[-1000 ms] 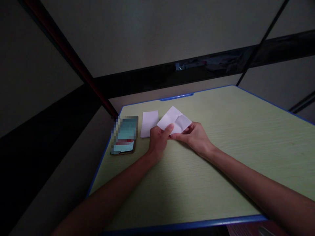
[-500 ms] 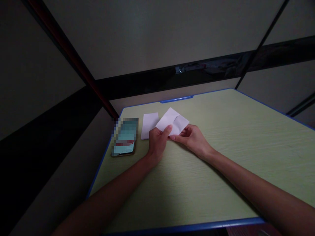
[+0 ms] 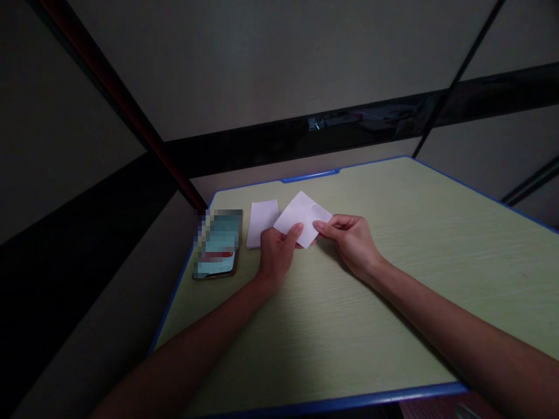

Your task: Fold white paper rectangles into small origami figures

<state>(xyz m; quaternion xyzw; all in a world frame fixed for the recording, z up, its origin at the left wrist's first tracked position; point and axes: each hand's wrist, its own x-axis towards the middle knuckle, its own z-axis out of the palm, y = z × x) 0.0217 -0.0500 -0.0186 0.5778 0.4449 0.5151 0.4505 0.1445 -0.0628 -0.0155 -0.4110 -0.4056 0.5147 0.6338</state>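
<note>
Between my hands is a white piece of paper (image 3: pixel 300 208), held up at a slant with one corner toward the far edge of the table. My left hand (image 3: pixel 279 247) pinches its lower left side, thumb on top and fingers underneath. On the right side my right hand (image 3: pixel 349 235) grips the paper, its thumb pressed on the upper face. The fingers under the paper are mostly hidden. Just left of my left hand lies a small stack of white paper (image 3: pixel 262 221), partly covered by that hand.
A phone (image 3: pixel 220 241) with a lit, partly blurred screen lies left of the stack. All of this is on a pale yellow-green table (image 3: pixel 414 244) with a blue rim. Behind it stand grey panels (image 3: pixel 279 64) with a dark glossy band (image 3: pixel 262 139).
My right thumb has moved from below the paper onto its upper face. The raised fold at the paper's right side now looks flatter. My left hand keeps its hold.
</note>
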